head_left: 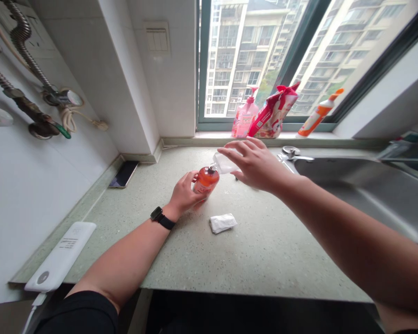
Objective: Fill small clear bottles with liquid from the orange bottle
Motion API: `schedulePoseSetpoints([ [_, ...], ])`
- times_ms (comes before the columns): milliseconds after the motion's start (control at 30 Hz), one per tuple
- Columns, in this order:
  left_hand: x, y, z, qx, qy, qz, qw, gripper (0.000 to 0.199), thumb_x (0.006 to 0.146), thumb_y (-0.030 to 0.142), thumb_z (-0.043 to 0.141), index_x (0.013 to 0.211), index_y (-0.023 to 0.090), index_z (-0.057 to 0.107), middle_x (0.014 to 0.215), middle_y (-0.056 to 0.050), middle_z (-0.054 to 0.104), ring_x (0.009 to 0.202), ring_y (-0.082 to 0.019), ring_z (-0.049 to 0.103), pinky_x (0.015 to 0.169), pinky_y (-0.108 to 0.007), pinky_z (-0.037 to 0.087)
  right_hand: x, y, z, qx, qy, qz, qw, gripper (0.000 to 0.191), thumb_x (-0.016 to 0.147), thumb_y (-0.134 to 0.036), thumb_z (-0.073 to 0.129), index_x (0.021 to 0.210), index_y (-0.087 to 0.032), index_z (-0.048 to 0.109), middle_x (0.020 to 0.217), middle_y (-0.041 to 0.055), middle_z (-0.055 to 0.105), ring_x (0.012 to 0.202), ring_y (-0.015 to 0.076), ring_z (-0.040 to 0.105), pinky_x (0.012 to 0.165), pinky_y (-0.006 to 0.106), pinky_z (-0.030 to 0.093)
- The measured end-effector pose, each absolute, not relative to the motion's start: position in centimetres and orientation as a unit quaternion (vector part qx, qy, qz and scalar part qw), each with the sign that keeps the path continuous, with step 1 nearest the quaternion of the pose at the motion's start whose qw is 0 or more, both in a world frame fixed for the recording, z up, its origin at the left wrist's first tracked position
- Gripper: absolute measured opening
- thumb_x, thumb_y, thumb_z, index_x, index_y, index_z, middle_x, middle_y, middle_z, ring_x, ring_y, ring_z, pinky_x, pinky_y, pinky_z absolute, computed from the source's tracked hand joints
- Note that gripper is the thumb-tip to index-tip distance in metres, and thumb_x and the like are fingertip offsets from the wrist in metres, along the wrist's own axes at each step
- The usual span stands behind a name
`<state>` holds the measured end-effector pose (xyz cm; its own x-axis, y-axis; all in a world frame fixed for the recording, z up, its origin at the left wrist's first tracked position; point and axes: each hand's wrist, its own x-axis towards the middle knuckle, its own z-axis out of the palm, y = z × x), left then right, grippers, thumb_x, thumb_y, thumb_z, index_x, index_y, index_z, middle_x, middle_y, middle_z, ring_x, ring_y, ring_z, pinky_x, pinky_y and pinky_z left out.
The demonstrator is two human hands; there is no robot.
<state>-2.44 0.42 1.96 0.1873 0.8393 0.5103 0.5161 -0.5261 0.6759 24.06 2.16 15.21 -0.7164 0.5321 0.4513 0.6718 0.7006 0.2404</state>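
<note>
My left hand [186, 194] is wrapped round an orange-red bottle [207, 180], which stands a little tilted on the counter. In my right hand [253, 160] is a clear, whitish bottle [225, 162], tipped on its side with its neck at the mouth of the orange-red bottle. Whether liquid is passing between the two cannot be made out. On the counter just in front of them lies a folded white tissue [223, 223]. A small dark thing, partly hidden, shows beneath my right fingers.
To the right is a steel sink [355, 190] with a tap [292, 155]. A phone [124, 174] and a white power bank [61, 256] lie at left. On the sill stand a pink pump bottle [244, 118], a red bag [273, 113] and an orange bottle [316, 116].
</note>
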Motion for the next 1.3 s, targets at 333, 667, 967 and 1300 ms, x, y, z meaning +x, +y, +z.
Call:
schedulePoseSetpoints([
  [333, -2.5, 0.5, 2.1, 0.76, 0.445, 0.444, 0.164, 0.063, 0.084, 0.047, 0.088, 0.135, 0.023, 0.062, 0.124, -0.011, 0.073, 0.111, -0.03, 0.072, 0.103, -0.05, 0.06, 26.3, 1.9, 12.0, -0.398, -0.869, -0.121, 0.267, 0.068, 0.091, -0.031, 0.074, 0.156, -0.031, 0.052, 0.142, 0.013, 0.066, 0.126, 0.0368, 0.064, 0.113, 0.062, 0.049],
  [667, -3.2, 1.6, 1.6, 0.719, 0.5, 0.451, 0.174, 0.068, 0.077, 0.044, 0.092, 0.134, 0.024, 0.058, 0.129, -0.01, 0.071, 0.113, -0.03, 0.072, 0.103, -0.048, 0.06, 26.7, 1.5, 3.2, -0.455, -0.754, 0.18, 0.438, 0.073, 0.08, -0.056, 0.086, 0.142, -0.026, 0.061, 0.13, 0.0148, 0.071, 0.113, 0.0333, 0.074, 0.1, 0.058, 0.062],
  [967, -4.4, 2.6, 0.8, 0.689, 0.55, 0.443, 0.165, 0.072, 0.084, 0.052, 0.085, 0.142, 0.026, 0.051, 0.132, -0.011, 0.071, 0.119, -0.03, 0.071, 0.104, -0.048, 0.058, 24.9, 0.7, -0.1, -0.457, -0.707, 0.335, 0.423, 0.071, 0.084, -0.064, 0.078, 0.139, -0.023, 0.063, 0.13, 0.0164, 0.073, 0.119, 0.0343, 0.073, 0.104, 0.059, 0.06],
  [1300, -3.9, 0.1, 3.1, 0.763, 0.424, 0.488, -0.019, 0.043, 0.101, 0.052, 0.067, 0.132, 0.025, 0.055, 0.119, -0.008, 0.068, 0.088, -0.021, 0.066, 0.085, -0.041, 0.061, 25.9, 1.5, -0.5, -0.424, -0.676, 0.402, 0.449, 0.075, 0.082, -0.068, 0.081, 0.14, -0.026, 0.058, 0.141, 0.0148, 0.069, 0.132, 0.0319, 0.067, 0.113, 0.056, 0.053],
])
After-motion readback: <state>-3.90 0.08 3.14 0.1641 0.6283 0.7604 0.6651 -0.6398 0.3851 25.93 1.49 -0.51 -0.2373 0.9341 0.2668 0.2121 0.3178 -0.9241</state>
